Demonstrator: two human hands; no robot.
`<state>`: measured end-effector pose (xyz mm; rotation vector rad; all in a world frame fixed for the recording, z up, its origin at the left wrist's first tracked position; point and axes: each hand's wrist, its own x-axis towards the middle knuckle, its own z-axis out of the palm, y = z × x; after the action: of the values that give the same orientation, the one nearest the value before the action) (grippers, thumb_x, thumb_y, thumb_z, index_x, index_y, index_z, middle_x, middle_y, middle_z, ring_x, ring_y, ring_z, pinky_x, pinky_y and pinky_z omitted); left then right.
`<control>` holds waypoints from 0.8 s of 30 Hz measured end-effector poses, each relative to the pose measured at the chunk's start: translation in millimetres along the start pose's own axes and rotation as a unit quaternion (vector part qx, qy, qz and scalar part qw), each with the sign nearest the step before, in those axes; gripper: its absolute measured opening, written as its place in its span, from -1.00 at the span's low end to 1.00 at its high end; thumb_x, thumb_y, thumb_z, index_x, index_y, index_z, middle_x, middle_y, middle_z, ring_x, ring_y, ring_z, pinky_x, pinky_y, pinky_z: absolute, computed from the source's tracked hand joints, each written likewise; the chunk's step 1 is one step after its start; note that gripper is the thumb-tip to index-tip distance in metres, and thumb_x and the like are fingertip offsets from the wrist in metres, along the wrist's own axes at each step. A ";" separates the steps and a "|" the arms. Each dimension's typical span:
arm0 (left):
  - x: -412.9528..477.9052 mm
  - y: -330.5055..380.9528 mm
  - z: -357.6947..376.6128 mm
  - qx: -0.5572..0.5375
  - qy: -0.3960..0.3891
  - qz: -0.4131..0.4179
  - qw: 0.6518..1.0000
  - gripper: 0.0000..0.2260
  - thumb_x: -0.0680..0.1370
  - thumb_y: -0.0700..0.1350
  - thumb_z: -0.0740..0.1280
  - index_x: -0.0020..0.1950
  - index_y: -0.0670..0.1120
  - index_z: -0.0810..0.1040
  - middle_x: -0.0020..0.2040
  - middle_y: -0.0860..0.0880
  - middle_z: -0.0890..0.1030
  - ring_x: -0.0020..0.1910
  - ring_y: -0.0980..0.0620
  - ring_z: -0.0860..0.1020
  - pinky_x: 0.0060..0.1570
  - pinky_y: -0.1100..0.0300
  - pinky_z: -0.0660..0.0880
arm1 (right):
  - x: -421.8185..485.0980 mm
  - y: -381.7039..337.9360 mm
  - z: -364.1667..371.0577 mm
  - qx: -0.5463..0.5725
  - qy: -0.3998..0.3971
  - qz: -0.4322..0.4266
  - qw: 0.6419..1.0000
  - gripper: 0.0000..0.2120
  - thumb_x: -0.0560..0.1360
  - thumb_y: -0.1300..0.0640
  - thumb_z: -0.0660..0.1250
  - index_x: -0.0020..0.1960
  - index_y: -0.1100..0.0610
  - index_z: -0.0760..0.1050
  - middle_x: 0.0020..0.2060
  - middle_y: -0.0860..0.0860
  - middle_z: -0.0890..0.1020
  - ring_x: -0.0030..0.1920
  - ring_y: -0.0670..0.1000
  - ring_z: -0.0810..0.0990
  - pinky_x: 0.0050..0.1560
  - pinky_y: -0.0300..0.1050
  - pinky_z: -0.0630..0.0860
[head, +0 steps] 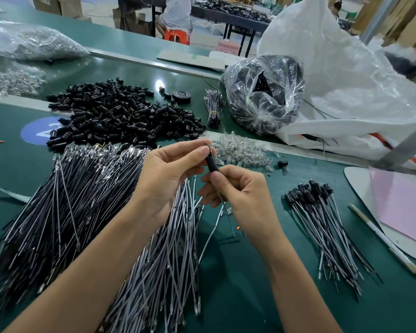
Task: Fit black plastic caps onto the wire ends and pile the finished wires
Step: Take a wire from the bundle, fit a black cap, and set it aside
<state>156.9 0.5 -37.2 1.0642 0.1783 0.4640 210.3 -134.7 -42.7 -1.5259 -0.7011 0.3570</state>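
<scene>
The left hand (168, 176) pinches the top of one black cap (212, 165); the right hand (240, 195) grips its lower end. One pile of capped wires (322, 212) lies right, one heap of loose caps (120, 114) beyond, on the tabletop (250, 272)

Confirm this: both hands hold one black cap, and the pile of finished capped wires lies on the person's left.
Wrong side: the head view shows the pile of finished capped wires on the person's right. The left hand and right hand do hold the black cap.

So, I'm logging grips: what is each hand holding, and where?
Left hand pinches the wire just above the black cap; right hand pinches the cap's lower end.
</scene>
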 end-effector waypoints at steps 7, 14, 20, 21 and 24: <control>1.6 2.6 -1.9 -0.009 -0.003 0.000 1.000 -0.76 0.17 -0.07 0.53 -0.21 -0.10 0.73 -0.16 -0.08 0.72 -0.20 0.07 0.67 -0.14 0.31 0.59 | 0.7 1.5 -0.8 -0.013 0.008 -0.008 1.000 -0.85 0.57 0.27 0.31 -0.12 0.15 0.62 -0.30 0.08 0.71 -0.34 0.01 0.67 -0.32 -0.25 0.52; 1.1 1.6 -1.6 -0.008 0.000 0.005 1.000 -0.76 0.16 -0.07 0.54 -0.22 -0.11 0.73 -0.17 -0.08 0.72 -0.19 0.07 0.67 -0.14 0.30 0.59 | 0.6 2.4 -0.9 -0.035 0.027 -0.019 0.999 -0.86 0.55 0.27 0.36 -0.13 0.11 0.64 -0.31 0.07 0.71 -0.33 0.05 0.68 -0.32 -0.24 0.53; -0.4 0.5 -1.1 -0.015 -0.012 -0.002 1.000 -0.80 0.21 -0.08 0.52 -0.21 -0.11 0.73 -0.16 -0.08 0.72 -0.19 0.07 0.66 -0.16 0.30 0.59 | 0.7 2.7 -2.4 -0.038 0.032 -0.016 0.999 -0.87 0.54 0.27 0.37 -0.13 0.11 0.65 -0.31 0.08 0.71 -0.32 0.07 0.69 -0.31 -0.23 0.53; -0.7 0.7 -1.0 -0.014 -0.013 -0.002 1.000 -0.81 0.22 -0.08 0.51 -0.22 -0.10 0.73 -0.16 -0.08 0.72 -0.18 0.07 0.66 -0.16 0.30 0.59 | 0.7 2.8 -2.6 -0.039 0.032 -0.015 0.999 -0.87 0.54 0.27 0.37 -0.13 0.12 0.65 -0.31 0.08 0.71 -0.32 0.07 0.69 -0.31 -0.23 0.53; -1.6 1.4 -0.8 -0.010 -0.018 0.002 1.000 -0.87 0.27 -0.11 0.50 -0.22 -0.09 0.72 -0.14 -0.09 0.72 -0.17 0.06 0.66 -0.16 0.28 0.58 | 1.3 3.4 -3.5 -0.043 0.033 -0.018 0.998 -0.87 0.53 0.28 0.37 -0.14 0.12 0.65 -0.31 0.09 0.71 -0.34 0.03 0.68 -0.30 -0.22 0.53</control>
<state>154.8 1.0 -36.5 1.0523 0.1399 0.4497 214.1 -136.5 -45.4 -1.5974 -0.6990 0.2515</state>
